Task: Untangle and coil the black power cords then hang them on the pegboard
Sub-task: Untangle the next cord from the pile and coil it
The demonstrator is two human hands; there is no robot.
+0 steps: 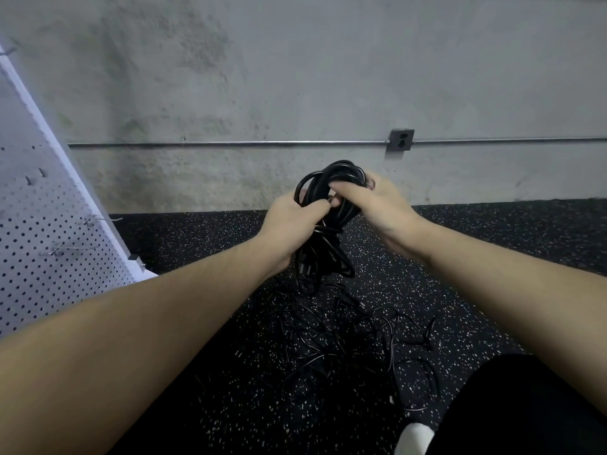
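A coiled black power cord [331,178] is held up in front of the concrete wall by both hands. My left hand [290,221] grips the coil's left side, fingers curled round the strands. My right hand [371,200] grips its right side near the top. The coil's lower loops and a plug hang below my hands. More black cords [354,339] lie tangled on the speckled floor beneath. The white pegboard [42,224] stands at the left, with metal hooks [98,221] sticking out of it.
A wall socket [401,140] sits on a metal conduit running along the concrete wall. My black-trousered leg [525,408] and white sock [414,440] are at the bottom right. The floor is black speckled rubber.
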